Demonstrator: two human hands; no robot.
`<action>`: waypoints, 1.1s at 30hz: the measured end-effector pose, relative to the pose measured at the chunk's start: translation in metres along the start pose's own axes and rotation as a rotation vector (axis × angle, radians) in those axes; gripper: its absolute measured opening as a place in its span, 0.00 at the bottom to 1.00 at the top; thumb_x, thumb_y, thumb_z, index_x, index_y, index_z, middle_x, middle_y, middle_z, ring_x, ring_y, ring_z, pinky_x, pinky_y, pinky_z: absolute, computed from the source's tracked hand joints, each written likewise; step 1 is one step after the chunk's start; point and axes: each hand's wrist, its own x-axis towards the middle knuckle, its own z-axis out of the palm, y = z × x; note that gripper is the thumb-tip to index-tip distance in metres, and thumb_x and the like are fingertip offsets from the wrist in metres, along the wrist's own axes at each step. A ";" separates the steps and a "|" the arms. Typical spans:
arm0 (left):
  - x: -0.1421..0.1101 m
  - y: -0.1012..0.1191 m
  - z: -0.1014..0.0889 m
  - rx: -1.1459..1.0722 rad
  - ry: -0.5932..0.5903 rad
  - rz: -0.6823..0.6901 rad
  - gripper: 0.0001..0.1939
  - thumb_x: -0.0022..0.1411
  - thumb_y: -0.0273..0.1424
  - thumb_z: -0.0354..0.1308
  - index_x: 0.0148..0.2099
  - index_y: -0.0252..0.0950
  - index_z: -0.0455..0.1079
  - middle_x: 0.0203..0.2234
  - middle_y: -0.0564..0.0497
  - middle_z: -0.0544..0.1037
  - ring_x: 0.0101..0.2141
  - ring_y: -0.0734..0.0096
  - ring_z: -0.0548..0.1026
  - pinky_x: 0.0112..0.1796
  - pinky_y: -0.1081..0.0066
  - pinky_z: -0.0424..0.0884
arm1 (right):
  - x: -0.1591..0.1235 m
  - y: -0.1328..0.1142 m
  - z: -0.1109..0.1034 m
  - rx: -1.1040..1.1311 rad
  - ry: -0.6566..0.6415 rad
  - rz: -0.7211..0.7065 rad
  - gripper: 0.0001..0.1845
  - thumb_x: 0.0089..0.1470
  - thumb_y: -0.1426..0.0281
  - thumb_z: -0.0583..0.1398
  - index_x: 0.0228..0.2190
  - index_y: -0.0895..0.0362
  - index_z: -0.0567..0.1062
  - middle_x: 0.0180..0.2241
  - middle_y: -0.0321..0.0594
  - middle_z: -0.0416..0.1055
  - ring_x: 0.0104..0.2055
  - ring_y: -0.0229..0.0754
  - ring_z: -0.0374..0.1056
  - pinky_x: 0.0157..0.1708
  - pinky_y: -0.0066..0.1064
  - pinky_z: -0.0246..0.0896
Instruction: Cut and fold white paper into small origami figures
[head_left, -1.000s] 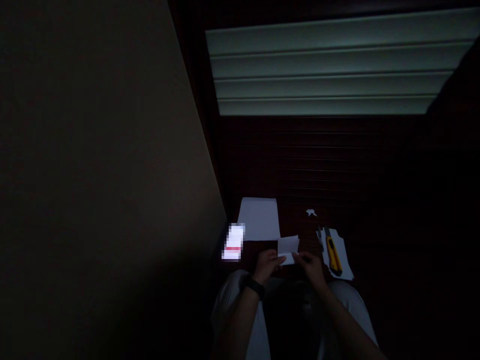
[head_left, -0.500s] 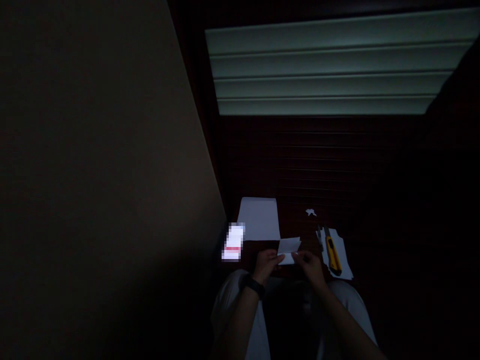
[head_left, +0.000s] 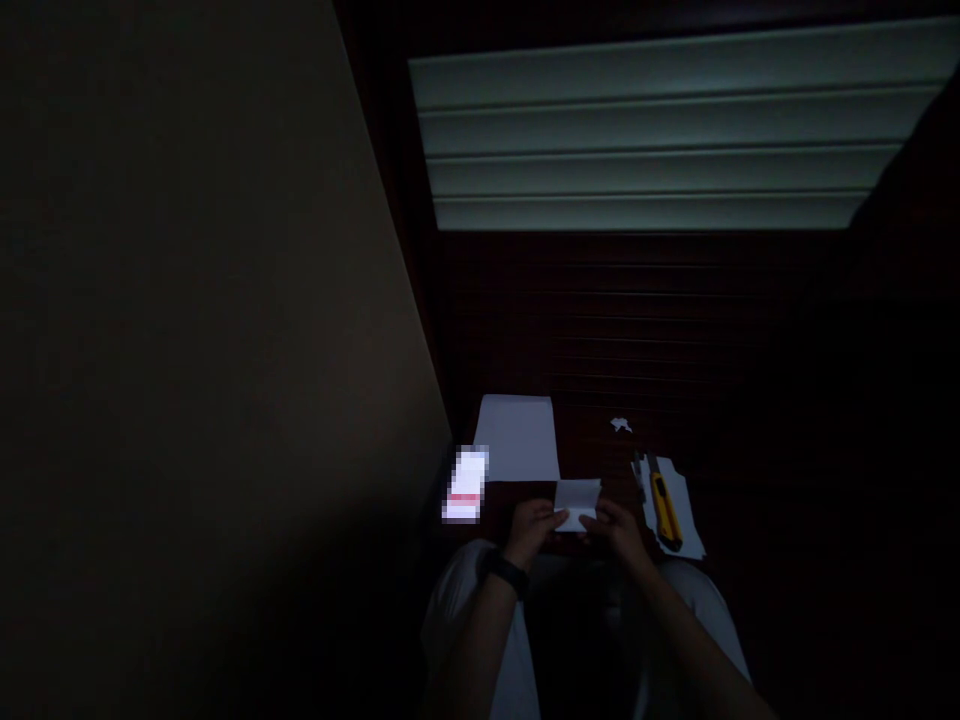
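A small piece of white paper [head_left: 577,494] with a crease across it is held just in front of my lap, its upper flap standing up. My left hand [head_left: 534,528] is closed on its left edge, thumb lying on the lower part. On the opposite edge, my right hand [head_left: 615,530] pinches the paper with its thumb on top. Both thumbs rest near the fold; the fingers beneath are mostly hidden. A dark band circles my left wrist.
A larger white sheet [head_left: 517,438] lies behind, left of centre, with a lit, blurred phone [head_left: 466,485] at its corner. On the right, a yellow box cutter [head_left: 665,512] rests on white paper pieces [head_left: 686,510]. A small paper scrap [head_left: 621,425] lies farther back. A wall [head_left: 225,300] rises on the left.
The paper's upper flap, skewed to the right before, now lines up more squarely with the lower part. My right thumb has shifted slightly left and down on the paper.
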 end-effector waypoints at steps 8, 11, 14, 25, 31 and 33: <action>-0.002 0.002 0.001 -0.020 -0.011 0.009 0.21 0.39 0.43 0.68 0.31 0.30 0.73 0.28 0.44 0.78 0.26 0.66 0.75 0.23 0.73 0.68 | 0.003 0.006 -0.004 0.054 -0.009 0.011 0.27 0.32 0.58 0.68 0.36 0.58 0.75 0.25 0.40 0.75 0.23 0.45 0.71 0.22 0.32 0.65; -0.003 0.003 0.002 -0.017 -0.009 0.018 0.22 0.39 0.43 0.68 0.31 0.30 0.73 0.29 0.43 0.78 0.27 0.64 0.76 0.24 0.72 0.68 | 0.005 0.008 -0.004 0.060 -0.014 0.014 0.28 0.30 0.58 0.69 0.35 0.58 0.75 0.25 0.41 0.75 0.23 0.45 0.71 0.21 0.32 0.65; -0.004 0.005 0.002 -0.006 -0.029 0.026 0.22 0.40 0.42 0.68 0.34 0.30 0.73 0.30 0.42 0.78 0.29 0.63 0.76 0.25 0.72 0.69 | 0.006 0.010 -0.005 0.063 -0.012 0.013 0.28 0.30 0.58 0.69 0.35 0.58 0.75 0.25 0.40 0.75 0.23 0.45 0.71 0.21 0.32 0.65; 0.001 0.000 0.000 0.039 0.003 0.018 0.19 0.37 0.38 0.70 0.29 0.29 0.73 0.24 0.45 0.77 0.24 0.67 0.74 0.21 0.75 0.64 | 0.007 0.011 -0.004 0.066 -0.065 -0.001 0.27 0.31 0.58 0.69 0.35 0.59 0.75 0.26 0.40 0.75 0.21 0.42 0.70 0.19 0.30 0.64; -0.002 0.006 0.002 0.028 0.020 -0.014 0.20 0.36 0.38 0.69 0.31 0.29 0.74 0.24 0.46 0.77 0.25 0.68 0.74 0.23 0.75 0.65 | 0.004 0.010 -0.003 0.069 -0.115 0.000 0.28 0.30 0.60 0.70 0.36 0.58 0.75 0.27 0.40 0.76 0.23 0.42 0.70 0.20 0.29 0.64; -0.004 0.008 0.002 0.027 0.030 -0.026 0.19 0.36 0.39 0.69 0.28 0.29 0.73 0.22 0.48 0.76 0.24 0.68 0.73 0.22 0.75 0.64 | 0.002 0.010 -0.002 0.070 -0.155 0.006 0.29 0.29 0.62 0.71 0.38 0.58 0.75 0.28 0.40 0.76 0.25 0.43 0.71 0.21 0.29 0.65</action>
